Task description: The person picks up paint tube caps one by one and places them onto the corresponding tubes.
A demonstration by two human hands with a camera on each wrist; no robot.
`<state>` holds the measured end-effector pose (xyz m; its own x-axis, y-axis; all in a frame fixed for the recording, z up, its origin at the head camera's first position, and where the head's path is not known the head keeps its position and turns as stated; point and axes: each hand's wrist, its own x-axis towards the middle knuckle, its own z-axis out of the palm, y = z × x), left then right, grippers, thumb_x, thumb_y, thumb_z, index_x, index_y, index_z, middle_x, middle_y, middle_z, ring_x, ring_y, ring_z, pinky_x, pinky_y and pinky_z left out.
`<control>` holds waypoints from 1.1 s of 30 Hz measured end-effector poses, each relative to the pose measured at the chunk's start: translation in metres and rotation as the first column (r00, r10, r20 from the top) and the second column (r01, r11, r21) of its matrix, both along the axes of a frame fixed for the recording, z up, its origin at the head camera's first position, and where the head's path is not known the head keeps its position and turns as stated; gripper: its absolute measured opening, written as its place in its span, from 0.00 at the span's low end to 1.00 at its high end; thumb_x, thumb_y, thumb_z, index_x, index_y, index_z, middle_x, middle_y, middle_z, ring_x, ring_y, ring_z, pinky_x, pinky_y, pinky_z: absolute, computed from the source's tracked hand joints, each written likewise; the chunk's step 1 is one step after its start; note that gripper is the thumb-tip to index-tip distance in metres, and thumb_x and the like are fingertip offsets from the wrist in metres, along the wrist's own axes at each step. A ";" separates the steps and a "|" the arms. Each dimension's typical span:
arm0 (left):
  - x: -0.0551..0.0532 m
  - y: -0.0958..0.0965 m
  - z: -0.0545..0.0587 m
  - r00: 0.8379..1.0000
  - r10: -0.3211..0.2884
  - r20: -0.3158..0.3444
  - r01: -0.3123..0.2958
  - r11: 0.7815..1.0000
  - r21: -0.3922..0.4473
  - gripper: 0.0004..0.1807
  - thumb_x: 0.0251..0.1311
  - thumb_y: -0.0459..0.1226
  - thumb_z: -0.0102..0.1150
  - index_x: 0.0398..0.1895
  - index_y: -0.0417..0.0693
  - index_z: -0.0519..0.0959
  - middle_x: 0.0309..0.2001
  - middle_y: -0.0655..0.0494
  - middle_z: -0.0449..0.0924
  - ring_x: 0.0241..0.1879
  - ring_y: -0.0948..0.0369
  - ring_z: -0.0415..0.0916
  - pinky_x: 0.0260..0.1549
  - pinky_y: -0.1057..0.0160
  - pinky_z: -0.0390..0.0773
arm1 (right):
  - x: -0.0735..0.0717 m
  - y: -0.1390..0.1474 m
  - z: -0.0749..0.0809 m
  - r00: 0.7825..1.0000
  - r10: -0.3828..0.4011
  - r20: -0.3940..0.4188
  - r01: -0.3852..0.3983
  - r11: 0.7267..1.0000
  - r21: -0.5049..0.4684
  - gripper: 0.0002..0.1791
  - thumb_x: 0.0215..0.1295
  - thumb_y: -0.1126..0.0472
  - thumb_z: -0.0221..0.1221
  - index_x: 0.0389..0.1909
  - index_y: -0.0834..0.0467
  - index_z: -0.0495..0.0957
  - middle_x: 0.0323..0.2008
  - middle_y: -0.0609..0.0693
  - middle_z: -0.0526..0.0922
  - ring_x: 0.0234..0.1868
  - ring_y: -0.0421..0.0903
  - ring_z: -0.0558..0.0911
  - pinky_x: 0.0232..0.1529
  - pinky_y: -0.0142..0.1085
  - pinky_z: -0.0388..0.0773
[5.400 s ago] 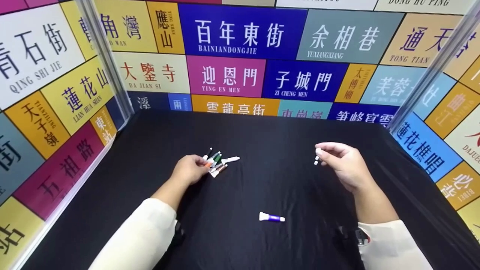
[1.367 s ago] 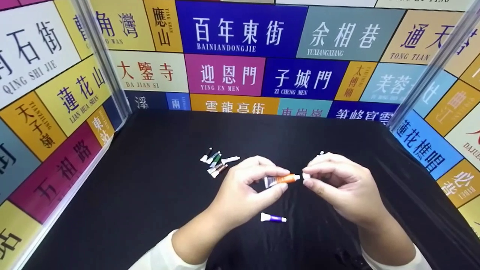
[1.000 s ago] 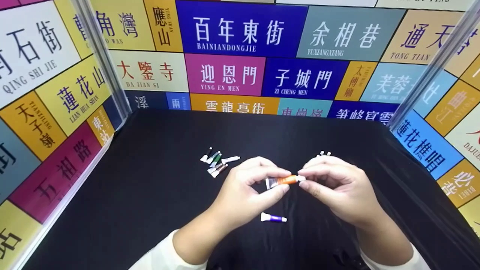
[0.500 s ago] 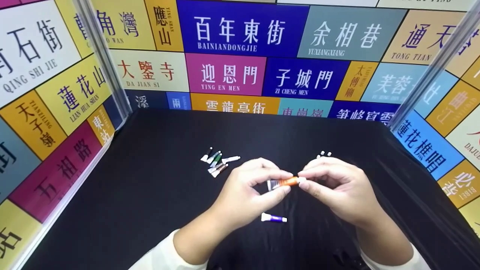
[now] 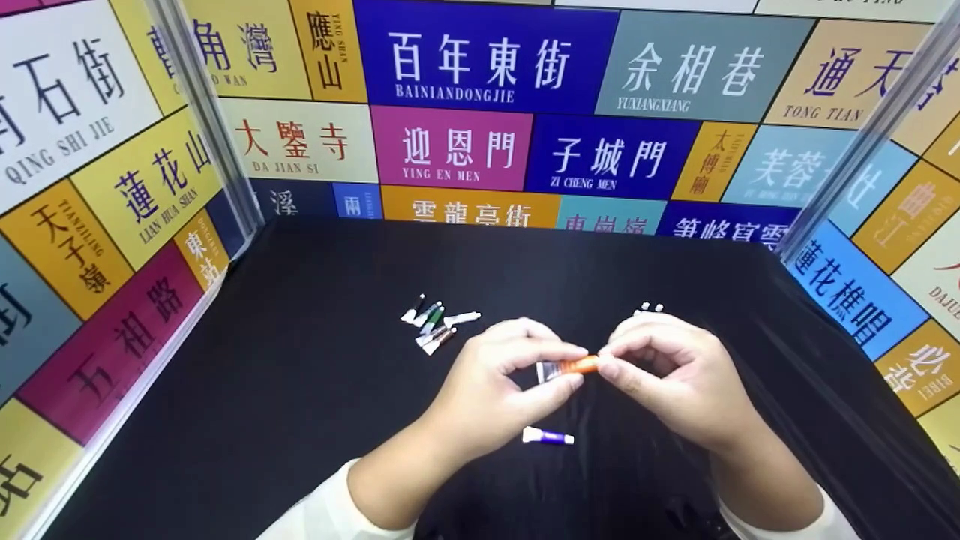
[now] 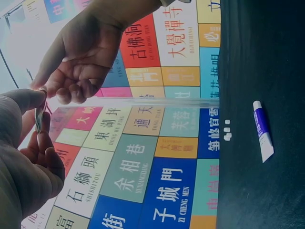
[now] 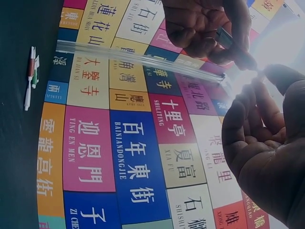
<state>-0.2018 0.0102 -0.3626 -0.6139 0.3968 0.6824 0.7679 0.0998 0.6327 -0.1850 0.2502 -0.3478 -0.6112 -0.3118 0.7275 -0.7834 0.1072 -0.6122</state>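
My left hand [image 5: 491, 382] pinches a small orange paint tube [image 5: 576, 365] by its body between thumb and fingers, its flat crimped end pointing left. At the tube's other end, my right hand [image 5: 679, 379] pinches the white cap with thumb and index finger; the fingertips hide most of it. Both hands are raised above the black cloth. Below them a purple paint tube [image 5: 549, 436] lies on the cloth; the left wrist view shows this purple tube [image 6: 261, 126] too. Several loose white caps [image 5: 658, 307] lie behind my right hand, partly covered by it.
Several more paint tubes lie in a loose pile left of my hands, among them a green tube [image 5: 432, 320] and a white tube [image 5: 462, 319]. A black cloth [image 5: 315, 420] covers the table. Printed sign panels [image 5: 480, 56] wall in the back and sides.
My left hand has brought the orange tube from the pile to the middle. The white cap in my right fingers, apart from the nozzle earlier, now meets it. Loose caps lie behind.
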 end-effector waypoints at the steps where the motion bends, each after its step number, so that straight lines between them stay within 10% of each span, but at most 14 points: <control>1: 0.000 0.000 0.000 1.000 0.002 0.007 -0.002 1.000 -0.002 0.12 0.65 0.40 0.75 0.50 0.54 0.93 0.41 0.62 0.90 0.45 0.66 0.82 0.46 0.66 0.82 | 0.000 0.001 0.000 1.000 0.008 0.000 -0.008 1.000 -0.002 0.15 0.55 0.84 0.69 0.42 0.69 0.86 0.37 0.55 0.86 0.37 0.42 0.83 0.37 0.26 0.84; 8: -0.001 0.000 0.001 0.999 0.017 0.030 -0.017 1.000 -0.001 0.12 0.64 0.39 0.75 0.50 0.55 0.92 0.42 0.62 0.90 0.45 0.68 0.82 0.46 0.65 0.83 | 0.000 0.001 0.005 0.987 0.121 -0.107 -0.126 0.991 -0.039 0.23 0.49 0.90 0.65 0.48 0.76 0.83 0.44 0.60 0.85 0.41 0.46 0.82 0.44 0.29 0.84; 15: -0.001 0.000 0.000 0.999 0.022 0.028 -0.022 1.000 0.000 0.12 0.65 0.39 0.75 0.51 0.55 0.92 0.42 0.63 0.90 0.45 0.68 0.82 0.44 0.67 0.83 | 0.000 -0.001 0.009 0.976 0.056 -0.210 -0.058 0.998 -0.005 0.18 0.48 0.88 0.67 0.39 0.71 0.87 0.40 0.59 0.87 0.45 0.46 0.84 0.52 0.28 0.82; 33: 0.002 0.000 0.001 0.999 0.026 0.042 -0.026 1.000 -0.006 0.12 0.65 0.40 0.75 0.51 0.57 0.92 0.42 0.64 0.89 0.42 0.68 0.80 0.38 0.69 0.78 | -0.002 0.001 0.002 0.997 -0.040 -0.059 0.042 0.998 0.047 0.16 0.54 0.84 0.69 0.37 0.63 0.88 0.33 0.53 0.85 0.36 0.42 0.81 0.38 0.27 0.82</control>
